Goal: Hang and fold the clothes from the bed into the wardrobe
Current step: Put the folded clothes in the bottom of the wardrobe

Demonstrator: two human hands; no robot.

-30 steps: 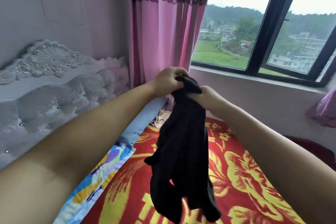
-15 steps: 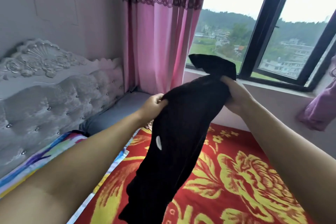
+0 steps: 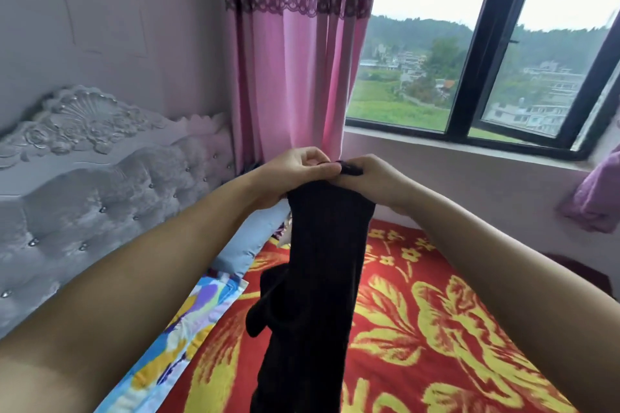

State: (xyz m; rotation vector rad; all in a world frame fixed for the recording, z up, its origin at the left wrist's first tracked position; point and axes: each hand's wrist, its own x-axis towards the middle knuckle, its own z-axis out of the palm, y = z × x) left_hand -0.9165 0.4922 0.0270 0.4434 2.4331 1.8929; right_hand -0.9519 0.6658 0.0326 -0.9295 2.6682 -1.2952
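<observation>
A black garment (image 3: 318, 278) hangs straight down in front of me over the bed (image 3: 436, 329), which is covered by a red blanket with yellow flowers. My left hand (image 3: 295, 171) and my right hand (image 3: 369, 178) are side by side at its top edge, both pinching the fabric. The garment's lower end runs out of the bottom of the view. A fold of it juts out to the left about halfway down. The wardrobe is not in view.
A grey tufted headboard (image 3: 84, 184) stands at the left. A blue pillow (image 3: 248, 245) and a colourful sheet (image 3: 181, 339) lie along it. A pink curtain (image 3: 295, 60) hangs ahead beside a black-framed window (image 3: 469, 77). A purple cloth (image 3: 597, 194) is at the right.
My hands were apart, the right one raised with the garment stretched between them. They have come together at the top edge and the garment now hangs straight down.
</observation>
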